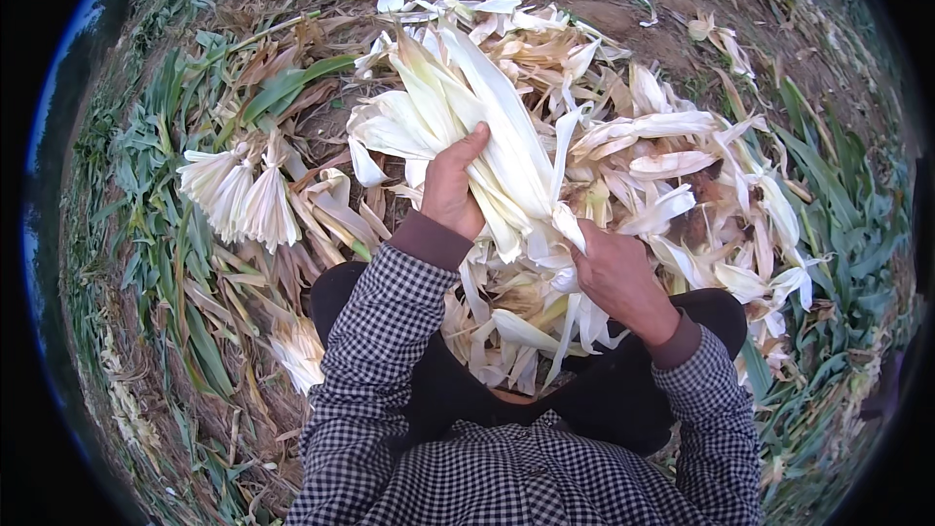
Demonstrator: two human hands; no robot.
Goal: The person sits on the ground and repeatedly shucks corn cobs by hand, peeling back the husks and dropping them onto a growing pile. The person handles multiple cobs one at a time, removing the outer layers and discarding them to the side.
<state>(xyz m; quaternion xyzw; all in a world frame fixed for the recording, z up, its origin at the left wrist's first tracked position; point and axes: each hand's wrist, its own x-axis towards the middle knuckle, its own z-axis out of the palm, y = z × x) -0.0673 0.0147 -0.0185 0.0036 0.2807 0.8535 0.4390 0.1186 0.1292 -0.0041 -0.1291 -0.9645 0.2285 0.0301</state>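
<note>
My left hand (454,186) grips a thick bunch of pale corn husks (504,131) about its middle, with the thumb lying on top. The husks fan out above that hand, their wide ends pointing up and left. At the lower right end of the bunch, the fingers of my right hand (621,270) are closed on a twisted white husk strip (567,225). Whether this strip is wrapped around the bunch or is part of it, I cannot tell. My palms and most fingertips are hidden. Loose husks (511,336) lie below, between my knees.
A heap of dry husks (672,164) spreads to the right. Tied husk bundles (245,193) lie at left, another bundle (298,351) beside my left knee. Green corn stalks and leaves (168,124) cover the ground at left, more leaves (840,234) at right. Bare soil (621,7) shows beyond.
</note>
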